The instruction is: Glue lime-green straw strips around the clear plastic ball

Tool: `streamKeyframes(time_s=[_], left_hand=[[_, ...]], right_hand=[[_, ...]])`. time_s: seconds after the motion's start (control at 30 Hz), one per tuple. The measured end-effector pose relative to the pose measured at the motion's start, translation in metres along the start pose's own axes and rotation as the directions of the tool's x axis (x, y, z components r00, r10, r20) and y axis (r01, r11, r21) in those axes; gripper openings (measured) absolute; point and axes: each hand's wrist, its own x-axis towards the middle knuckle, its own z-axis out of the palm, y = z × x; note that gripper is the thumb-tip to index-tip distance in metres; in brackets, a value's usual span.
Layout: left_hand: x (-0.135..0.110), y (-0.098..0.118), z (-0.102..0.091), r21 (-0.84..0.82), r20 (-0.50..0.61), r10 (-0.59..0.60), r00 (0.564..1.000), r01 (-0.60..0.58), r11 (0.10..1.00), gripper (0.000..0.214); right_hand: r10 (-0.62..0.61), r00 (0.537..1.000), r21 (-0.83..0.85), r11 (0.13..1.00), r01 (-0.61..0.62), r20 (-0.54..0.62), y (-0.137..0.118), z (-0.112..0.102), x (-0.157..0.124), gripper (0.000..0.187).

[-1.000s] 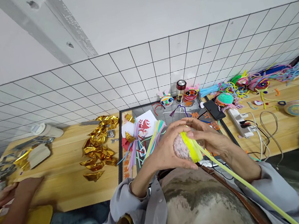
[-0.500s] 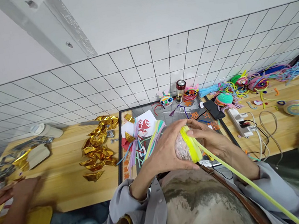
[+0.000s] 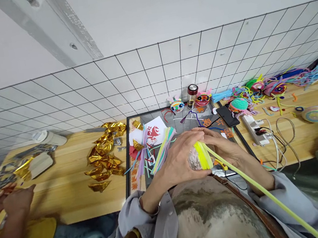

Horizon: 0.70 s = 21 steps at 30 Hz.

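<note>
Between my hands, close to my apron, is a whitish, shiny-surfaced ball (image 3: 194,159) with a yellow chenille strand (image 3: 256,181) wound around it in several side-by-side turns. My left hand (image 3: 175,160) is closed around the ball's left side, its thumb underneath and its fingers over the top. My right hand (image 3: 226,149) curls around the ball's right side, fingers at the top where the strand leaves the turns. From there the loose length runs taut toward the lower right, past my right forearm. The ball's far side and some right fingertips are hidden.
Pastel pipe cleaners (image 3: 164,150) and a printed paper (image 3: 155,131) lie on the black-edged mat. Behind stand a bottle (image 3: 192,92) and two decorated balls. A phone (image 3: 227,116) and power strip (image 3: 254,130) lie right, gold foil (image 3: 104,155) left. Co-workers sit on both sides.
My right fingers have shifted up over the top of the ball, and the ball has turned slightly in my hands. At the left, the co-worker's hands have moved a little.
</note>
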Motion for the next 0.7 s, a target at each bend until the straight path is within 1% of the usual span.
streamKeyframes(time_s=[0.1, 0.17, 0.23, 0.3, 0.37, 0.5, 0.57, 0.63, 0.7], left_hand=[[0.000, 0.000, 0.001, -0.086, -0.023, -0.108, 0.994, 0.106, 0.991, 0.084], [-0.001, -0.002, 0.002, -0.143, -0.035, -0.191, 0.981, 0.184, 0.972, 0.083], [-0.002, -0.002, 0.003, -0.188, -0.034, -0.299, 0.954, 0.288, 0.939, 0.086], [-0.001, -0.001, 0.002, -0.213, -0.012, -0.405, 0.914, 0.394, 0.894, 0.085], [0.001, 0.000, 0.000, -0.235, 0.008, -0.472, 0.881, 0.461, 0.856, 0.082], [0.005, -0.001, -0.003, -0.296, 0.034, -0.526, 0.850, 0.511, 0.807, 0.079], [0.004, -0.003, -0.003, -0.329, 0.052, -0.542, 0.839, 0.526, 0.784, 0.078], [0.003, -0.006, -0.004, -0.367, 0.071, -0.552, 0.831, 0.536, 0.760, 0.076], [0.002, -0.009, -0.004, -0.419, 0.084, -0.553, 0.829, 0.533, 0.735, 0.074]], right_hand=[[-0.037, 0.999, 0.046, 0.998, 0.036, 0.016, 0.004, 0.003, -0.002, 0.036], [-0.050, 0.999, 0.070, 0.996, 0.048, 0.019, 0.005, 0.005, -0.003, 0.035], [-0.018, 1.000, 0.068, 0.998, 0.017, 0.016, 0.005, 0.004, -0.001, 0.036], [0.020, 1.000, 0.053, 0.998, -0.020, 0.003, 0.005, 0.001, 0.002, 0.038], [0.050, 0.999, 0.033, 0.998, -0.049, -0.013, 0.005, -0.002, 0.004, 0.040], [0.102, 0.994, 0.029, 0.994, -0.101, -0.042, 0.006, -0.002, 0.003, 0.045], [0.086, 0.994, 0.009, 0.996, -0.085, -0.073, 0.008, 0.000, 0.001, 0.047], [0.017, 0.989, -0.055, 0.998, -0.025, -0.145, 0.011, 0.001, -0.003, 0.051], [-0.103, 0.969, -0.148, 0.986, 0.070, -0.224, 0.013, 0.001, -0.006, 0.057]])
